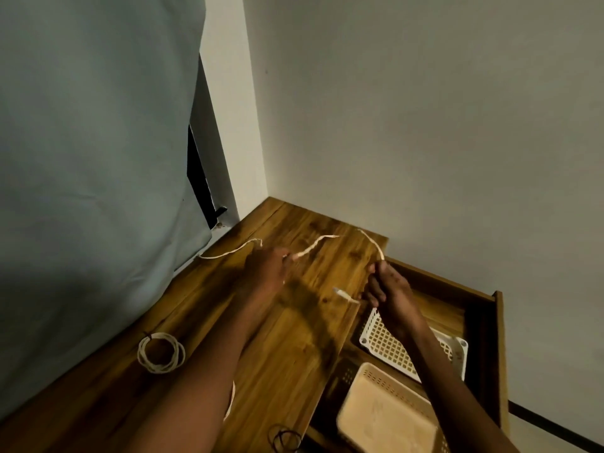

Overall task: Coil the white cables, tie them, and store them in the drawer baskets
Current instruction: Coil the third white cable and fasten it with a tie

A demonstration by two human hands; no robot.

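Both hands (266, 268) (389, 289) gripping white cable (315, 246), above tabletop edge (354, 317), open drawer (498, 322)

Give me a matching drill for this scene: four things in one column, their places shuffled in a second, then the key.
1. coiled cable
2. loose cable
3. white basket
4. black ties

A. far side of the open drawer
B. near edge of the tabletop, beside the drawer
C. lying on the tabletop, at the left
D. held between both hands

Pairs: 1-C, 2-D, 3-A, 4-B
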